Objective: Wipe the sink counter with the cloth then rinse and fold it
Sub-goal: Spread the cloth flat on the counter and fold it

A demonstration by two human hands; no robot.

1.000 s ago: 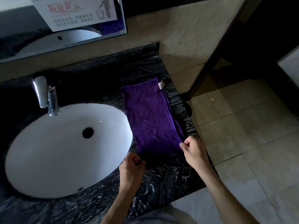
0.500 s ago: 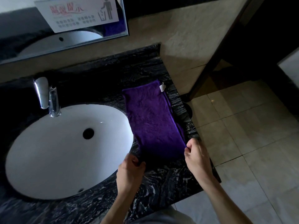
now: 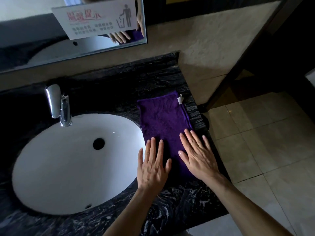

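A purple cloth [image 3: 162,117] lies flat as a long folded strip on the black marble counter [image 3: 153,79], right of the white oval sink [image 3: 59,159]. A small white tag sticks out at its far right corner. My left hand [image 3: 151,166] rests palm down, fingers spread, on the cloth's near left part, at the sink's rim. My right hand [image 3: 197,155] lies flat with fingers apart on the near right part. Neither hand grips the cloth; its near end is hidden under them.
A chrome faucet [image 3: 58,104] stands behind the sink. A mirror [image 3: 34,40] with a white notice [image 3: 95,21] hangs on the beige wall. The counter's right edge [image 3: 211,143] drops to a tiled floor [image 3: 264,142] just beside the cloth.
Both hands let go of the cloth's near corners, opened, and moved forward to lie flat on the cloth. The cloth itself stays in the same spot.
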